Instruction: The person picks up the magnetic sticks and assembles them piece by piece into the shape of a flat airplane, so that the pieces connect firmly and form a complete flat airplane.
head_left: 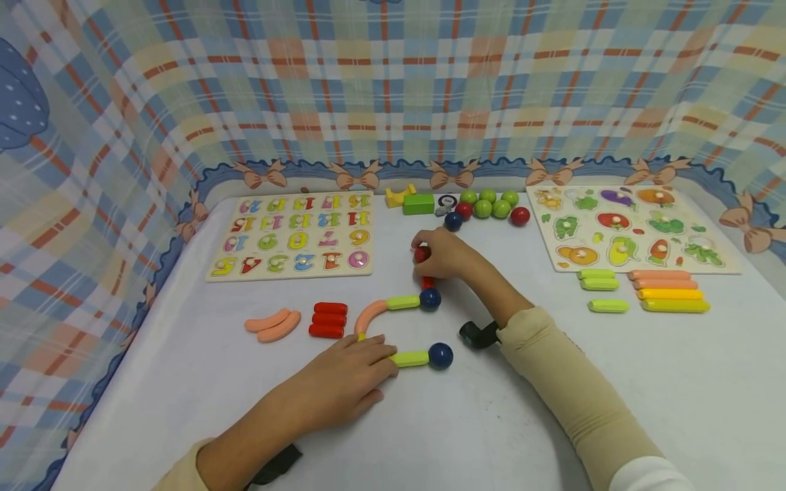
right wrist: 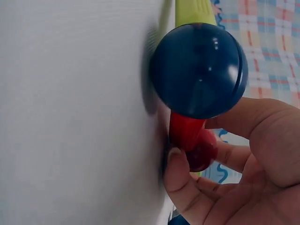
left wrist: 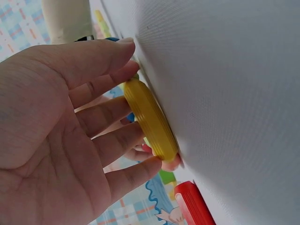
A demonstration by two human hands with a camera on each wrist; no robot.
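Note:
My right hand (head_left: 448, 255) pinches a red rod (right wrist: 184, 131) and a red ball (right wrist: 204, 152) at its far end. The rod's near end meets a blue ball (right wrist: 199, 70). From that ball a chain runs left through a light-green rod (head_left: 402, 302) to a pink curved rod (head_left: 370, 315). My left hand (head_left: 344, 385) rests palm-down with its fingertips along a yellow curved rod (left wrist: 151, 119), thumb held apart from it. Beyond these fingers, a second light-green rod (head_left: 411, 359) leads right to another blue ball (head_left: 440, 356). The yellow rod is mostly hidden in the head view.
Red rods (head_left: 329, 319) and pink curved rods (head_left: 279, 325) lie at left. A number puzzle board (head_left: 288, 271) and a vegetable puzzle board (head_left: 645, 266) lie farther back. Green balls (head_left: 484, 208), a loose red ball (head_left: 520, 216) and a green block (head_left: 418, 204) sit between them. Straight rods (head_left: 671, 294) lie right.

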